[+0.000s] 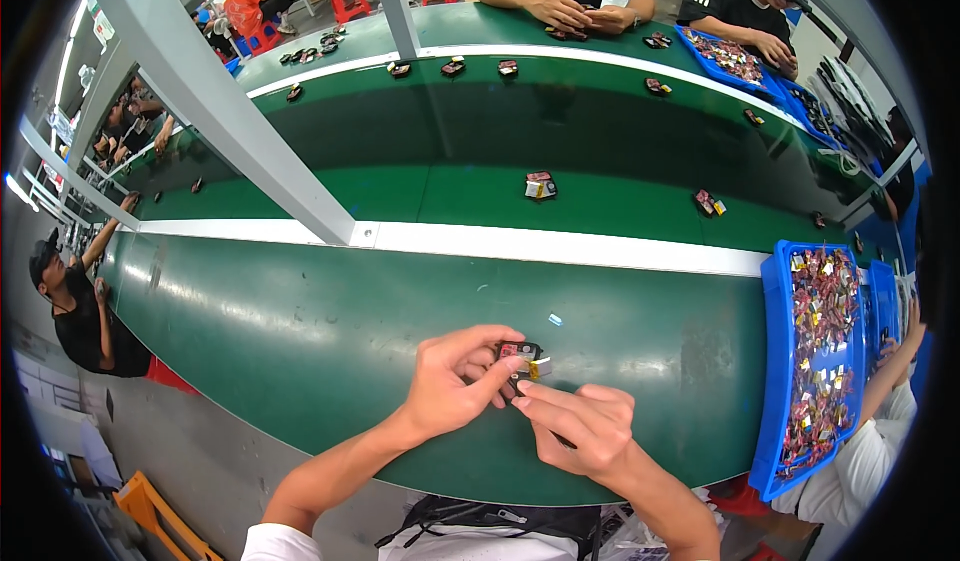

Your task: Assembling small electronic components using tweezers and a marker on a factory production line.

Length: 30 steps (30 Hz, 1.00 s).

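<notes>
My left hand (455, 376) is closed round a small black plastic housing (520, 349), above the near part of the green worktable (330, 331). Inside the housing a red circuit board shows, and a silver battery with a yellow end (541, 367) sticks out at its right side. My right hand (585, 426) pinches the lower edge of the same housing between thumb and fingertips. A bit of something dark shows under the right palm, too hidden to name. Just beyond my hands lies a small pale strip (555, 319).
A blue tray (770, 361) heaped with small red and silver parts stands at the right. Beyond the white rail (560, 245), a green conveyor belt (400, 193) carries several black housings, one near the middle (540, 186). A grey post (230, 111) rises at left. Co-workers sit around.
</notes>
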{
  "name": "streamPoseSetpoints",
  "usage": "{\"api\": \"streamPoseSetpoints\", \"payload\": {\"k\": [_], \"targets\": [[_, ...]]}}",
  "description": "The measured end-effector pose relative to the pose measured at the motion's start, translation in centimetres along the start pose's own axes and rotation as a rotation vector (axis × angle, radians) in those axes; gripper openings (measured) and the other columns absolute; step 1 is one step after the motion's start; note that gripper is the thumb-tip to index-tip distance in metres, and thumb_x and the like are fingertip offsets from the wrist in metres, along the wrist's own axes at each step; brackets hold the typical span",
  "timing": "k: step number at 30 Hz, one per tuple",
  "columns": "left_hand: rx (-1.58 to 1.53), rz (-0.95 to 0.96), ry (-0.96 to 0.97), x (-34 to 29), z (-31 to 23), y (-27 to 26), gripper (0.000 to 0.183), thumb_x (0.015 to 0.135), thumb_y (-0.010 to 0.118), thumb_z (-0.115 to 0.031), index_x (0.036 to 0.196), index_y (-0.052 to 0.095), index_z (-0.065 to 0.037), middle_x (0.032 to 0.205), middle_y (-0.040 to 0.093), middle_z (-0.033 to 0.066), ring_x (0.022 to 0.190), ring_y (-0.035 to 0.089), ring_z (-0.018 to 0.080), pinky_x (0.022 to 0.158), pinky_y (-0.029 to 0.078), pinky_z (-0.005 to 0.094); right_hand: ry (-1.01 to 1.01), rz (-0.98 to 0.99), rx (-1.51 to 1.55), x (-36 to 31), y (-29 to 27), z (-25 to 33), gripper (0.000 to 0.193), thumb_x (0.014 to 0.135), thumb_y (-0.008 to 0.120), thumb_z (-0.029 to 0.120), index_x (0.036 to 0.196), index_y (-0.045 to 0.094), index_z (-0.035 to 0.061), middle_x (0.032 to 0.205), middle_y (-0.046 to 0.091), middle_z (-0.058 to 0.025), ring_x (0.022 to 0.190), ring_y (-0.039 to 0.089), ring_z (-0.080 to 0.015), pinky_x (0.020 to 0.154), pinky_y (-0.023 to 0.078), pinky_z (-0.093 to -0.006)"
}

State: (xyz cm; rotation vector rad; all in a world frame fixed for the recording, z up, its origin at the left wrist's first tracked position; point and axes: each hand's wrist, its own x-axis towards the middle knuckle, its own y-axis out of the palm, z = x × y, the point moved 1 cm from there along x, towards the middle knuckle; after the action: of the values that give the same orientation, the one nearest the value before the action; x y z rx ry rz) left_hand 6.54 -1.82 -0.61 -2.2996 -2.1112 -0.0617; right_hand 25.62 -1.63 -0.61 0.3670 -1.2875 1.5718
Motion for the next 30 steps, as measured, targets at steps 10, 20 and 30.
{"api": "streamPoseSetpoints", "payload": {"k": [10, 20, 30], "targets": [[-0.11, -0.032, -0.126, 0.2, 0.6, 0.6, 0.02, 0.095, 0.061, 0.007, 0.114, 0.06, 0.008, 0.093, 0.07, 0.0129, 0.069, 0.068, 0.0122, 0.057, 0.059, 0.0254, 0.026, -0.069, 0.037, 0.1, 0.8, -0.4, 0.027, 0.062, 0.076, -0.01, 0.084, 0.073, 0.0061, 0.088, 0.078, -0.0062, 0.051, 0.062, -0.0112, 0.043, 0.035, -0.0226], [-0.145, -0.04, -0.236, 1.3, -0.3, 0.3, 0.017, 0.093, 0.062, 0.005, 0.11, 0.059, 0.007, 0.089, 0.07, 0.0131, 0.068, 0.071, 0.0165, 0.056, 0.06, 0.0278, 0.091, -0.116, 0.069, 0.6, 0.3, -1.2, 0.021, 0.067, 0.082, -0.003, 0.082, 0.074, 0.0088, 0.082, 0.076, -0.0024, 0.052, 0.06, -0.0128, 0.045, 0.036, -0.0245], [0.189, -0.42, -0.087, 14.8, 1.3, -9.5, 0.019, 0.093, 0.065, -0.003, 0.108, 0.059, 0.008, 0.09, 0.066, 0.0144, 0.061, 0.07, 0.0206, 0.051, 0.057, 0.0273, 0.208, -0.23, 0.1, 1.4, -0.8, -1.8, 0.02, 0.069, 0.084, 0.0, 0.084, 0.074, 0.007, 0.084, 0.077, -0.0047, 0.057, 0.067, -0.014, 0.045, 0.039, -0.0236]]}}
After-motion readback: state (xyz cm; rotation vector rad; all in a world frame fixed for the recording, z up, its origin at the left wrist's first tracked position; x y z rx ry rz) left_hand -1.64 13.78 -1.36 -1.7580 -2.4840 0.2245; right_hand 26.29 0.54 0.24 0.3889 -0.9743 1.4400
